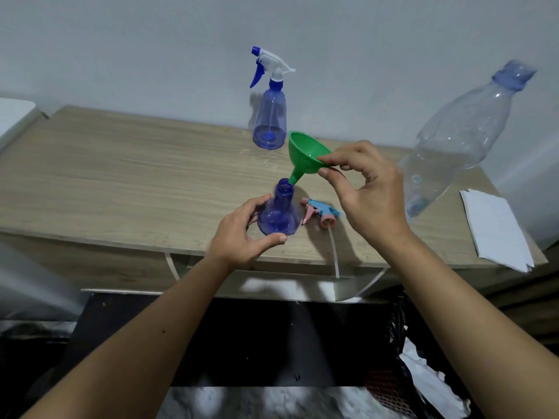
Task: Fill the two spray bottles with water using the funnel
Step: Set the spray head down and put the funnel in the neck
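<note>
Left hand (242,234): fingers curled around open blue bottle (279,213) on table (121,164). Right hand (367,192): pinches tilted green funnel (305,154), spout at bottle mouth.

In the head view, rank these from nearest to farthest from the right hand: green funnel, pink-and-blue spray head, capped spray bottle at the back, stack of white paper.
1. Green funnel: pinched by the right hand.
2. Pink-and-blue spray head: lying on the table just below-left of that hand.
3. Capped spray bottle and stack of white paper: back left and far right; too close to call.
</note>
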### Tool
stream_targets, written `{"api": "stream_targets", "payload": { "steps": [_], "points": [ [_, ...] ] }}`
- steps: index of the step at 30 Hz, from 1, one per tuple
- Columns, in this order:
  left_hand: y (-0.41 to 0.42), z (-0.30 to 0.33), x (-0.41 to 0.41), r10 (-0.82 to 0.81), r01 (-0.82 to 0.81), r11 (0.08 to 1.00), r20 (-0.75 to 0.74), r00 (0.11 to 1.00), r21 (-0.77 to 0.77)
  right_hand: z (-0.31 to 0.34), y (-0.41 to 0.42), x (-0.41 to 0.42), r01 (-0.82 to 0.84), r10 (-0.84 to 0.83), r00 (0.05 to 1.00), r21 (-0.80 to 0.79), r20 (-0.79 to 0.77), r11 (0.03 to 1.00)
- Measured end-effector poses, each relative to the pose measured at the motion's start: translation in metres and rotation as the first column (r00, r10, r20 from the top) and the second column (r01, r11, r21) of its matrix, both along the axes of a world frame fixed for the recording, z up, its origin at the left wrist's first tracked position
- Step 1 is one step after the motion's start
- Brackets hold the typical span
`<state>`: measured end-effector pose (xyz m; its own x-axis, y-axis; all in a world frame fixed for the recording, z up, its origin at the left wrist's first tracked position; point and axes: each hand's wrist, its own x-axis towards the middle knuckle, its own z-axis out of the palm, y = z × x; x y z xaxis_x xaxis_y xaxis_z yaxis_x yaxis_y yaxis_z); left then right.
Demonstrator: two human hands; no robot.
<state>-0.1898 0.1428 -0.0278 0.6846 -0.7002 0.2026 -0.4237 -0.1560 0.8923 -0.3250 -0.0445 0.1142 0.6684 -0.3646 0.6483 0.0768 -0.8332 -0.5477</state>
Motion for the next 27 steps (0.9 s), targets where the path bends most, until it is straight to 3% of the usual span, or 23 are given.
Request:
{"api": "stream_targets", "payload": {
  "steps": [18, 27],
  "points": [
    [0.001, -0.001, -0.001, 0.01, -0.01, 1.0, -0.043, 0.999, 0.005, -0.012, 0.004, 0.004, -0.092, 0.076, 0.992, -0.176, -0.096, 0.98],
    [0.0, 0.001, -0.002, 0.0, 0.0, 1.0, -0.037, 0.999, 0.006, -0.017, 0.008, 0.001, -0.107, 0.087, 0.99, -0.186, -0.111, 0.977]
  ]
}}
